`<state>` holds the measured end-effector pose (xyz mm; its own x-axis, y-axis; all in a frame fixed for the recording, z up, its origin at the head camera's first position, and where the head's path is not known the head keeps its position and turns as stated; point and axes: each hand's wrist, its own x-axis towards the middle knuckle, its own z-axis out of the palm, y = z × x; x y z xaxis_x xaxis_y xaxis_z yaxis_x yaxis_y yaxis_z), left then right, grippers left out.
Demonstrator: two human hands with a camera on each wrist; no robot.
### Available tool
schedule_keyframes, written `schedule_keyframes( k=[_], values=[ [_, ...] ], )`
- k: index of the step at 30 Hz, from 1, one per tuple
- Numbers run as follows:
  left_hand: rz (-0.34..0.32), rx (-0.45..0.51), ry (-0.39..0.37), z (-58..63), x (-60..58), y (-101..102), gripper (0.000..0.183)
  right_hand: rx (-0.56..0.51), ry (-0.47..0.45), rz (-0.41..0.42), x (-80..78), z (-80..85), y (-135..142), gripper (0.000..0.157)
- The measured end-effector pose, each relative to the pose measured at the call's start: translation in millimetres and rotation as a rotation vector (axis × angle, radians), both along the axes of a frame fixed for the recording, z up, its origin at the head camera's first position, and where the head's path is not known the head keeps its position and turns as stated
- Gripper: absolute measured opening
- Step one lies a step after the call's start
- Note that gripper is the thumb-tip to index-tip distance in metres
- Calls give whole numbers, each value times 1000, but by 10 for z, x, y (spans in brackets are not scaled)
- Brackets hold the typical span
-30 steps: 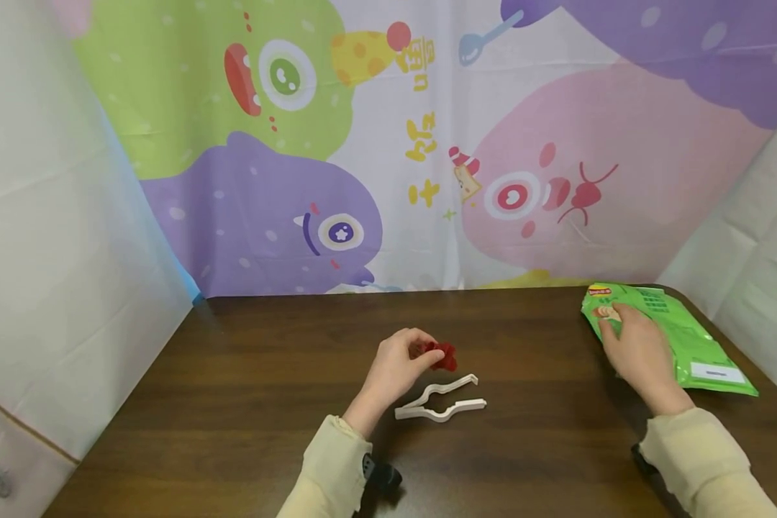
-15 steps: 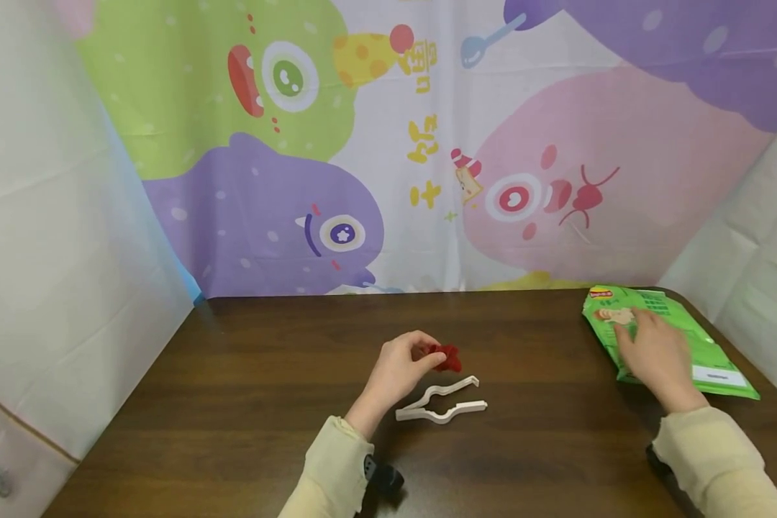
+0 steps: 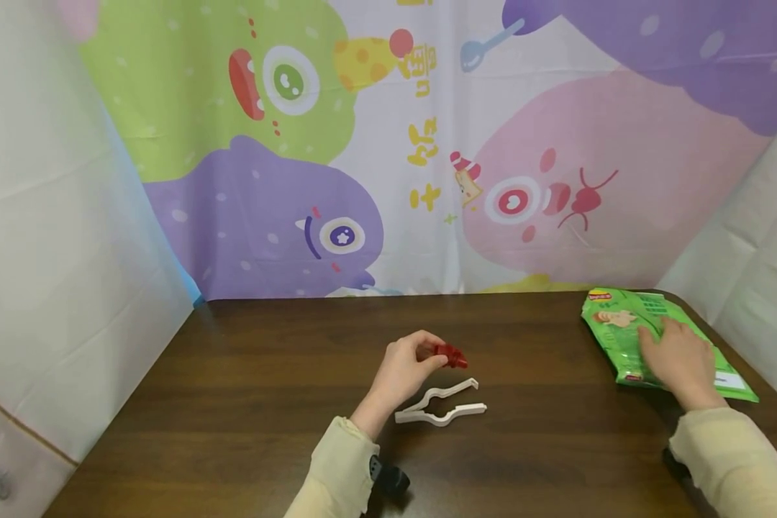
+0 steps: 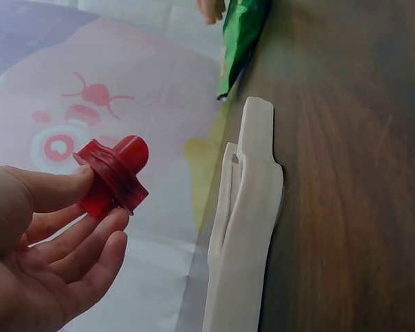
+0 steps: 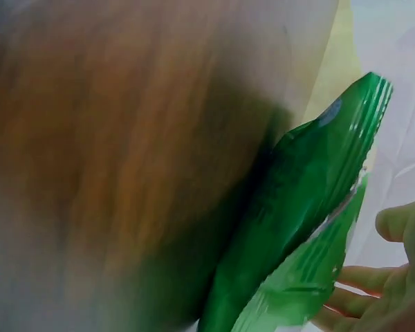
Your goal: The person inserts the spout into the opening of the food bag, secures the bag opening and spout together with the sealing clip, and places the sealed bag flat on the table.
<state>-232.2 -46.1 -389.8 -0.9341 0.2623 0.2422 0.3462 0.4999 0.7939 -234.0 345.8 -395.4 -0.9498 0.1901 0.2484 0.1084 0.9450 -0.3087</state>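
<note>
Between its thumb and fingers, my left hand (image 3: 401,370) pinches a small red plastic cap (image 3: 452,355) with a rounded spout and a wide ribbed collar. The left wrist view shows this cap (image 4: 114,176) raised, its spout pointing away from the palm. Just below it on the table lies a white plastic bag clip (image 3: 462,409), its two arms spread apart. At the right, my right hand (image 3: 680,363) rests on a green snack bag (image 3: 621,345), fingers loosely extended over its front. The right wrist view shows the bag's crimped end (image 5: 360,117) beside the fingers (image 5: 363,277).
A dark wooden table (image 3: 246,388) lies under everything. Behind it hangs a cartoon-printed cloth (image 3: 265,216), with pale cloth (image 3: 52,187) at the left side. The bag lies near the table's right edge.
My right hand has slid right and toward me across the green bag, uncovering its upper left part. My left hand has shifted slightly right and turned the red cap.
</note>
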Motion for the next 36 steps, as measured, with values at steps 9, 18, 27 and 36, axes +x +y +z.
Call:
schedule_keyframes(
  k=[9, 18, 27, 36],
  values=[
    [0, 33, 31, -1, -4, 18, 18, -26, -91, -59, 39, -8, 174, 72],
    [5, 39, 12, -14, 6, 20, 17, -168, -331, -140, 65, 22, 290, 97],
    [-2, 48, 27, -18, -2, 23, 17, -230, -408, -175, 43, 8, 380, 106],
    [-9, 62, 28, -21, -8, 27, 17, -211, -360, -201, 64, 6, 354, 105]
  ],
)
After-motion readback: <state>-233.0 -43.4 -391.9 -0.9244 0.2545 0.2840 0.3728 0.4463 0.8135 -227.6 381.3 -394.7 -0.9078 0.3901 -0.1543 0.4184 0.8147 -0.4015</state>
